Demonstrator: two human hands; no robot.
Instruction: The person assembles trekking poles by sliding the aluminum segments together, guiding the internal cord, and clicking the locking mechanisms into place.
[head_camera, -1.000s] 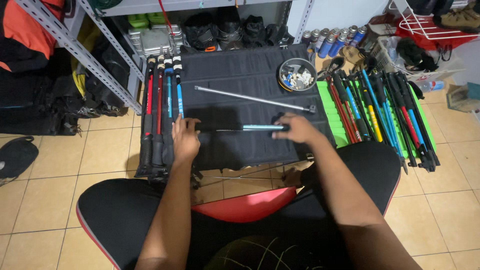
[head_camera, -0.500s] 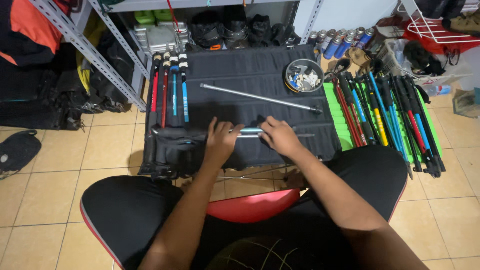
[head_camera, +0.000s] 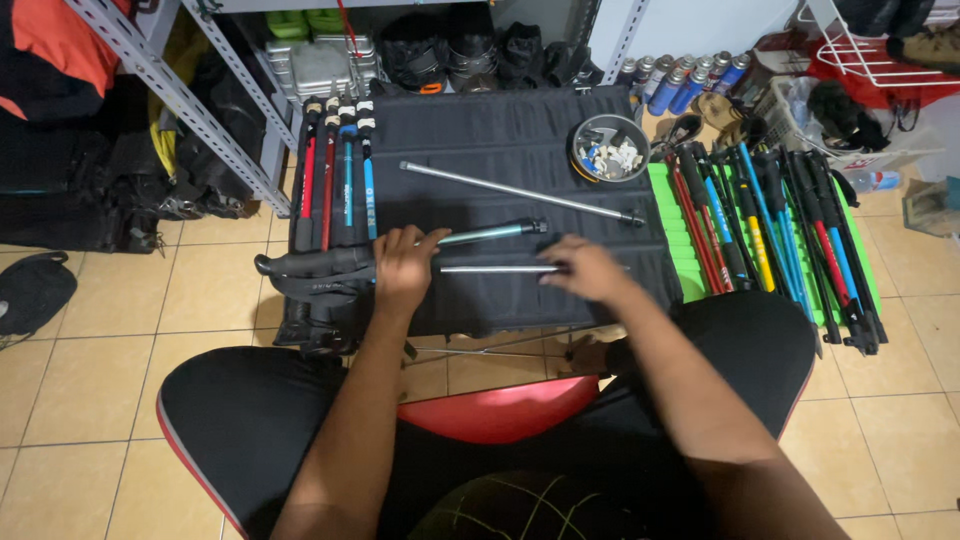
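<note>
Trekking pole comes apart on the black mat (head_camera: 500, 130)

Our left hand (head_camera: 400, 268) now grips the teal-shafted pole (head_camera: 400, 252) (pulled leftward); right hand (head_camera: 585, 270) fingers close on the silver section (head_camera: 495, 269)

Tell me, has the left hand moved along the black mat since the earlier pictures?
Yes. The left hand, holding the teal pole section, has shifted slightly right across the black mat, judged against the long silver rod.

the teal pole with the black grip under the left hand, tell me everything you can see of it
The teal pole is a slim tube that looks like metal, with a dark collar at its right tip and a curved black grip at its left end. It lies nearly level, tilted slightly up to the right, across the black mat. The left hand rests on its middle; the right hand is on a separate silver tube just below it.
</note>
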